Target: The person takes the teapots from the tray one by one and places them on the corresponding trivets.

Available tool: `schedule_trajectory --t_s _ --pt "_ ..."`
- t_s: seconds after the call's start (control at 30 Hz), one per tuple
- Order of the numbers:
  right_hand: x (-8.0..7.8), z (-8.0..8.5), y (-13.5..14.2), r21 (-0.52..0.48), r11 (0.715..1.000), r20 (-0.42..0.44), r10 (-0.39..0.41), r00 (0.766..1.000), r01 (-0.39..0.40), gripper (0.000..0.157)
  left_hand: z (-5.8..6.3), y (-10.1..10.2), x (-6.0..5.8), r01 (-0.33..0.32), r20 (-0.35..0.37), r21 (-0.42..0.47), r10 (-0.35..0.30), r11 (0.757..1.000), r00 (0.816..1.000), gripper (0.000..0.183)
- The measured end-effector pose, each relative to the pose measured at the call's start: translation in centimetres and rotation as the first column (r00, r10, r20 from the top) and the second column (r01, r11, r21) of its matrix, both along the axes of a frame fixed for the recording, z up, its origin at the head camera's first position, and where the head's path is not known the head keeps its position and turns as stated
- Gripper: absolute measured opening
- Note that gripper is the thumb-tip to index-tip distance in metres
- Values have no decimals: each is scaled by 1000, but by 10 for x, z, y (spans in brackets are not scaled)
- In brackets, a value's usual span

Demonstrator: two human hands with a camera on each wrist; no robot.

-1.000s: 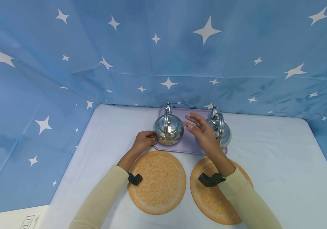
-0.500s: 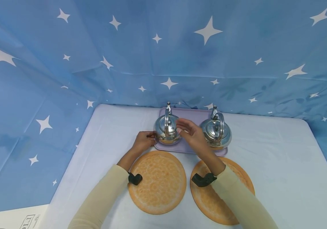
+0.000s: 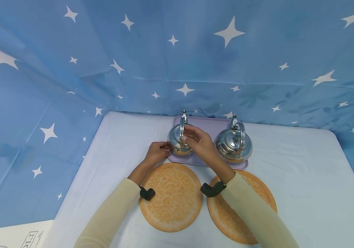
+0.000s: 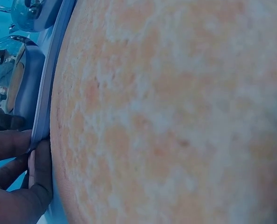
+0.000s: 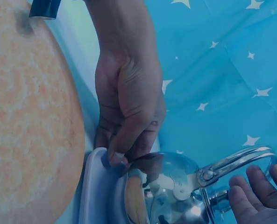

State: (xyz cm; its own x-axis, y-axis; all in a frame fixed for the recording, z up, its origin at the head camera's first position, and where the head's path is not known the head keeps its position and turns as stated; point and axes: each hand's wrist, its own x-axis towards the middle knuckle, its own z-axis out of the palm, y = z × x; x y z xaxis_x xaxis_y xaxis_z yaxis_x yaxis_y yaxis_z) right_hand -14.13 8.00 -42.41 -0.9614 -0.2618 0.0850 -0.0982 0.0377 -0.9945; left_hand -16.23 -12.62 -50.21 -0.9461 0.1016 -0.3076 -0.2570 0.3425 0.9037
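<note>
Two shiny metal kettles stand upright on a lilac tray (image 3: 211,124), the left kettle (image 3: 174,137) and the right kettle (image 3: 233,145). At the tray's near left corner, my left hand (image 3: 157,153) pinches the edge; the left wrist view has the thumb (image 4: 10,143) on top and fingers lower down. My right hand (image 3: 204,146) reaches across to the left kettle, overlapping its body. In the right wrist view its loosely bent, spread fingers (image 5: 262,186) are right at the kettle's raised handle (image 5: 236,157), not wrapped round it. The right kettle is untouched.
Two round orange mats lie on the white tablecloth in front of the tray, the left mat (image 3: 170,198) and the right mat (image 3: 226,220), partly under my right forearm. Behind the table hangs a blue curtain (image 3: 152,62) with white stars.
My right hand has moved left, from beside the right kettle to the left kettle's handle, uncovering the right kettle. My left hand keeps its place at the tray's corner.
</note>
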Motion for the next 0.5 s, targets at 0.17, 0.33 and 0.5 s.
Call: schedule_trajectory --t_s 0.17,0.33,0.5 --pt "-1 3 -6 -15 1000 95 4 996 -3 44 2 1 0 3 -5 -17 -3 1000 1000 49" --pt "1 -2 -12 -2 1000 174 -3 985 3 46 3 1 0 5 -13 -36 -5 999 1000 49" --pt "0 -9 -14 -16 1000 157 -6 988 8 30 3 2 1 3 -21 -59 -4 998 1000 49"
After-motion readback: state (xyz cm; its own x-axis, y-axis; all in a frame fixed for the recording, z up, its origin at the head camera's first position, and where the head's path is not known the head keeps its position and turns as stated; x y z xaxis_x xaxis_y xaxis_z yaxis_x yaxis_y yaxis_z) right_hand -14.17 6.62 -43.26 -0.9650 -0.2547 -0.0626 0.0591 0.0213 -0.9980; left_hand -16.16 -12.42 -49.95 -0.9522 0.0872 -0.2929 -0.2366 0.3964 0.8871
